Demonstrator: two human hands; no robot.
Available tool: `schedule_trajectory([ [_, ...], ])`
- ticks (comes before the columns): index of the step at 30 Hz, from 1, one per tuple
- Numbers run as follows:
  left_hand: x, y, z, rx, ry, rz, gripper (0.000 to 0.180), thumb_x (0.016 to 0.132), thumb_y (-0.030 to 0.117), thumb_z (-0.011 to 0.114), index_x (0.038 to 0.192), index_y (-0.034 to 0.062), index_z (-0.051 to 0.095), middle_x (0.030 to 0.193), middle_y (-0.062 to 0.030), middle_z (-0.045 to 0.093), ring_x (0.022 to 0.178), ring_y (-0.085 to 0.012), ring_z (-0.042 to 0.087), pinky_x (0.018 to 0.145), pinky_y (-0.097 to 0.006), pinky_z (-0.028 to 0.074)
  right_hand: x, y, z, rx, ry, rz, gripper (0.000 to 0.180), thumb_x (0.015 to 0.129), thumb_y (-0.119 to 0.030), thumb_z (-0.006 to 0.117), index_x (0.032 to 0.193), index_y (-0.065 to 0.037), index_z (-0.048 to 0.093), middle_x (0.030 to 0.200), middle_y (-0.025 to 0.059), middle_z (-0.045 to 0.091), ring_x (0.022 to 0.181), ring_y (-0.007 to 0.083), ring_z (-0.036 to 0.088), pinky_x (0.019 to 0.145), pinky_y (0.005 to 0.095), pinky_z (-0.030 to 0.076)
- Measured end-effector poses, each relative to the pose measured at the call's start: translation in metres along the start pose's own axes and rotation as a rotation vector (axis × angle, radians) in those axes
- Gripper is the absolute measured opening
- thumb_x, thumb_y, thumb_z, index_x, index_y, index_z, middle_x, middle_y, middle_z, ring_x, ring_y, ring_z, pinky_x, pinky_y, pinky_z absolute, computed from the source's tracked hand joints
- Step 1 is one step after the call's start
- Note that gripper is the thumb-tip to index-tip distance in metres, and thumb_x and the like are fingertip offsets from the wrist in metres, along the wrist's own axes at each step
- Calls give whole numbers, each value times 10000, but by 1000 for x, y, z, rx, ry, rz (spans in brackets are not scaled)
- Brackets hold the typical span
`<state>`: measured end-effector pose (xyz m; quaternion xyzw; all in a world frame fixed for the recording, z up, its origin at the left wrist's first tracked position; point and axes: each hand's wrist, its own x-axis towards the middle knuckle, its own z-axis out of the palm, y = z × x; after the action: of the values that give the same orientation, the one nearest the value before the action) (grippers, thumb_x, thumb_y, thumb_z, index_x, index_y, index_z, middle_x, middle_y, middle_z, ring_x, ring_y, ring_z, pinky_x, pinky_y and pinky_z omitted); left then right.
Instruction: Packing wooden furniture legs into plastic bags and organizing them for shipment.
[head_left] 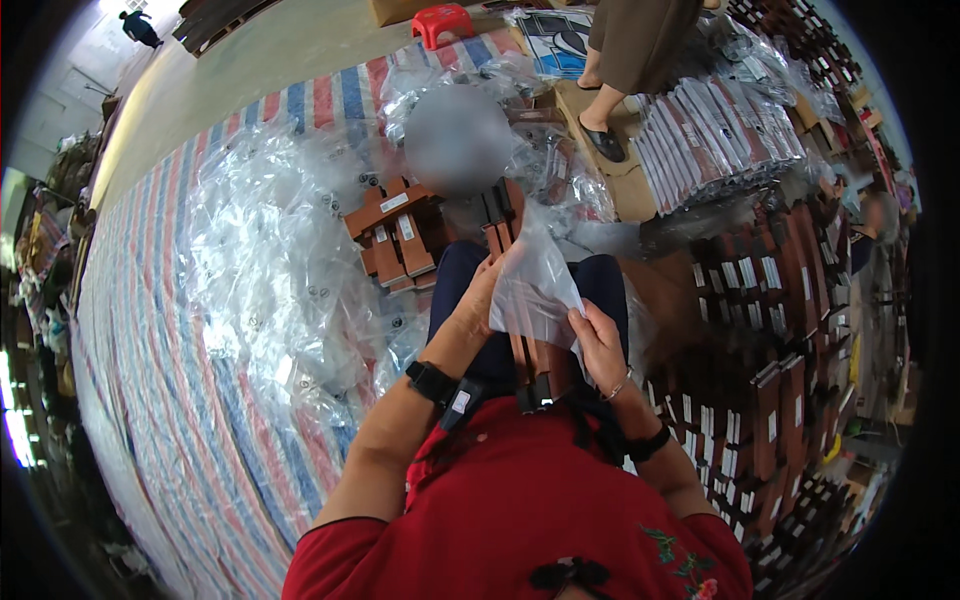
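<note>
At the centre of the frame, the person's left hand (478, 300) and right hand (600, 345) hold a clear plastic bag (535, 285) over the lap. The left hand's fingers are closed on the bag's left edge; the right hand's fingers pinch its lower right side. Below the bag, between the two wrists, long brown strips with dark ends (535, 375) stick out toward the red shirt (520, 510); whether their upper ends sit inside the bag cannot be told.

Left of centre, a big heap of empty clear bags (270, 260) lies on a striped red, blue and white tarp (150, 400) that covers the floor. Just above the hands, a small pile of brown flat pieces with white labels (395, 235) rests at the heap's edge. On the right side of the frame stand rows of stacked brown pieces (770, 400), and in the upper right lies a bundle of bagged pieces (715, 135). At the top centre, another person's sandalled foot (603, 138) stands on cardboard, near a red stool (443, 22).
</note>
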<state>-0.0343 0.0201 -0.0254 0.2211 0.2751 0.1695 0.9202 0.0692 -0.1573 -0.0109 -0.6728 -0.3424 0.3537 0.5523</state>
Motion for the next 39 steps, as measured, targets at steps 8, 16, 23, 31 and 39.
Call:
schedule_trajectory([
  [8,-15,19,9,-96,-56,-64,391,855,299,677,1111,30,555,1023,-93,626,962,-245,630,796,-382,551,-21,-12,-29,-15,438,-2,218,975,-189,515,974,8,608,717,-34,499,662,51,425,594,232,382],
  [16,-16,22,-6,11,34,46,471,876,366,641,1157,0,545,1094,-143,616,1056,-286,605,850,-419,540,-144,182,-151,-792,615,299,239,926,-162,509,1091,-3,575,992,201,659,923,355,637,775,377,485],
  [23,-4,27,-3,78,149,95,315,854,322,687,1030,86,575,1000,-95,650,943,-253,652,780,-398,559,-273,285,-170,-1264,208,1262,456,818,-217,596,1228,-24,544,1190,216,588,1101,332,580,915,423,471],
  [31,14,9,7,161,246,236,305,796,253,755,962,90,558,874,-57,656,761,-198,661,644,-318,537,-21,18,-64,189,-67,167,613,862,-80,646,1406,-30,369,1346,146,481,1208,212,487,1005,331,398],
  [39,28,21,-23,99,505,496,274,808,214,748,942,78,552,800,-38,618,701,-187,633,649,-318,520,6,-18,11,-401,-278,-83,880,712,-359,800,1370,6,343,1274,211,516,1184,294,523,974,339,424],
])
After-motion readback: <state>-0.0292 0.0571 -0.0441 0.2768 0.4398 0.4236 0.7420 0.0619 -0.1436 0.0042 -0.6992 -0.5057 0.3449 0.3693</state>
